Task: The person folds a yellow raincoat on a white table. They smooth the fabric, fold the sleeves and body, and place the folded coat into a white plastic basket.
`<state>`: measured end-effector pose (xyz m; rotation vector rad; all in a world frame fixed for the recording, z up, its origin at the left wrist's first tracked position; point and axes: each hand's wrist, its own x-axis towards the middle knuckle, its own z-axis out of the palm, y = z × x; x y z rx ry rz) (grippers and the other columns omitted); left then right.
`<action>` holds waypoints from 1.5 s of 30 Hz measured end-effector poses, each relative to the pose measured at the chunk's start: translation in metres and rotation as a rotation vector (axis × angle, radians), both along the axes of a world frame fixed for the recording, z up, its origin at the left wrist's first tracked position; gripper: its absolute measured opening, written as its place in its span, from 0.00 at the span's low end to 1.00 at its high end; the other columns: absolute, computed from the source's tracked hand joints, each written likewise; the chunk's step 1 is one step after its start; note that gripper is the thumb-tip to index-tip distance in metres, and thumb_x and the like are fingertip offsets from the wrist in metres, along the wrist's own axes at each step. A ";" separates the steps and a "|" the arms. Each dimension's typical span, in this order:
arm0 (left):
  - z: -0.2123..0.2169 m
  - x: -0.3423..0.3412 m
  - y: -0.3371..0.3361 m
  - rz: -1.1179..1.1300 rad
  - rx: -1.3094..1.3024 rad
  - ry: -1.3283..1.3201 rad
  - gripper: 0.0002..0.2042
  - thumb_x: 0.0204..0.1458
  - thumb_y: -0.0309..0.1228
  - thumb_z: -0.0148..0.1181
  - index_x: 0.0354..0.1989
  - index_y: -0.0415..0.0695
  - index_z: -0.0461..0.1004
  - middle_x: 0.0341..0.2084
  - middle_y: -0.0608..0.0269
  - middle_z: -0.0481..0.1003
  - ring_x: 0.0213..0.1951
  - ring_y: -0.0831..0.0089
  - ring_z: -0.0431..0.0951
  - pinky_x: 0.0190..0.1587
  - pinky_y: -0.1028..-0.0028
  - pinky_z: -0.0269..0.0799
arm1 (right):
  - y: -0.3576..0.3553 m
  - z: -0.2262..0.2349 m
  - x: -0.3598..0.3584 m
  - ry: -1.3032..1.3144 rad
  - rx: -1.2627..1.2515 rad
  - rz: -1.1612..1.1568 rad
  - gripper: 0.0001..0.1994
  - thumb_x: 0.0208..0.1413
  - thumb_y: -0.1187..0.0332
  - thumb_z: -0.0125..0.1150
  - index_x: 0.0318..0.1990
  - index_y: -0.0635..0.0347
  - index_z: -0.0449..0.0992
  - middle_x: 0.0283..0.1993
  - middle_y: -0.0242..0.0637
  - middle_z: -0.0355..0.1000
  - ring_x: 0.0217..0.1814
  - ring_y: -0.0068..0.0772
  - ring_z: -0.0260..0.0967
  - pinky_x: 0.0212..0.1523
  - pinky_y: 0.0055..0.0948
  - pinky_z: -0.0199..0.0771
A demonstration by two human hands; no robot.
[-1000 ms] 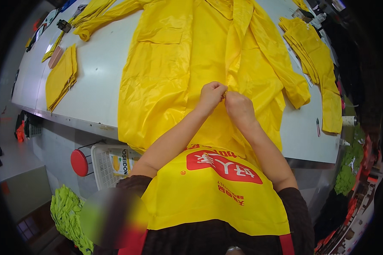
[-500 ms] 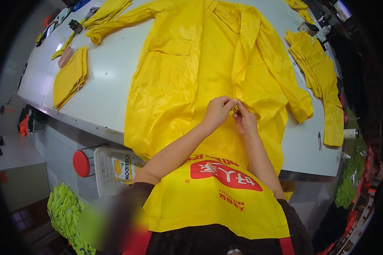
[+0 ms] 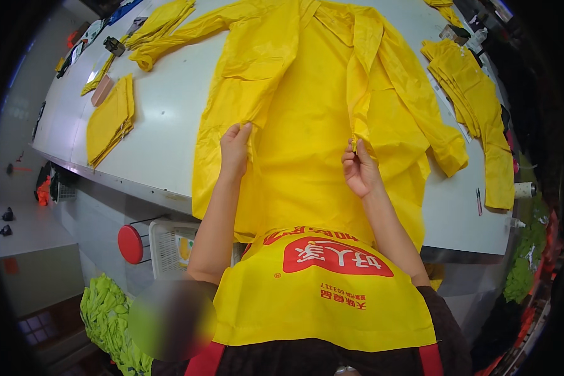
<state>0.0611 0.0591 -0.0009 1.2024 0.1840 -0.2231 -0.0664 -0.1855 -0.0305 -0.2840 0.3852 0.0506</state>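
A yellow raincoat (image 3: pixel 307 182) lies spread over the white table, its front open and its lower end toward me. My left hand (image 3: pixel 235 148) is closed on the edge of the left front panel, pinching it between thumb and fingers. Across the opening, my right hand (image 3: pixel 361 168) pinches the edge of the right front panel, fingers curled. The inside of the coat's back shows between the two hands. One sleeve reaches to the far left; the other lies down the right side.
On the white table (image 3: pixel 163 106) are a stack of yellow pieces (image 3: pixel 111 122) at left, more yellow pieces (image 3: pixel 467 103) at right, a pen (image 3: pixel 479 202) and a thread cone (image 3: pixel 524 190). Below stand a red stool (image 3: pixel 130 244), a white basket (image 3: pixel 164 247) and green fabric (image 3: pixel 109 319).
My hands were together at the right front edge. Now they are apart: the left has moved left and holds the left panel, drawing the coat front open; the right stays on its edge.
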 end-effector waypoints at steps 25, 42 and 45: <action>-0.007 -0.083 -0.045 -0.344 0.840 -0.651 0.09 0.51 0.30 0.57 0.36 0.38 0.72 0.25 0.55 0.71 0.26 0.66 0.72 0.28 0.69 0.67 | 0.045 0.001 0.033 0.177 -0.380 0.140 0.07 0.51 0.71 0.62 0.38 0.56 0.73 0.32 0.27 0.72 0.32 0.18 0.67 0.26 0.14 0.68; -0.001 -0.068 -0.065 -0.351 -0.522 0.724 0.14 0.48 0.36 0.63 0.40 0.44 0.70 0.32 0.63 0.74 0.26 0.75 0.72 0.24 0.81 0.70 | 0.037 0.040 -0.006 0.129 -0.551 -0.021 0.10 0.52 0.72 0.61 0.42 0.59 0.73 0.37 0.30 0.73 0.34 0.21 0.69 0.32 0.19 0.73; 0.002 -0.073 -0.075 -0.509 -0.421 0.794 0.11 0.49 0.36 0.63 0.36 0.45 0.71 0.24 0.66 0.73 0.14 0.80 0.65 0.13 0.86 0.62 | 0.030 0.038 -0.018 0.116 -0.612 0.001 0.10 0.52 0.72 0.60 0.42 0.59 0.73 0.37 0.30 0.73 0.35 0.21 0.69 0.33 0.19 0.73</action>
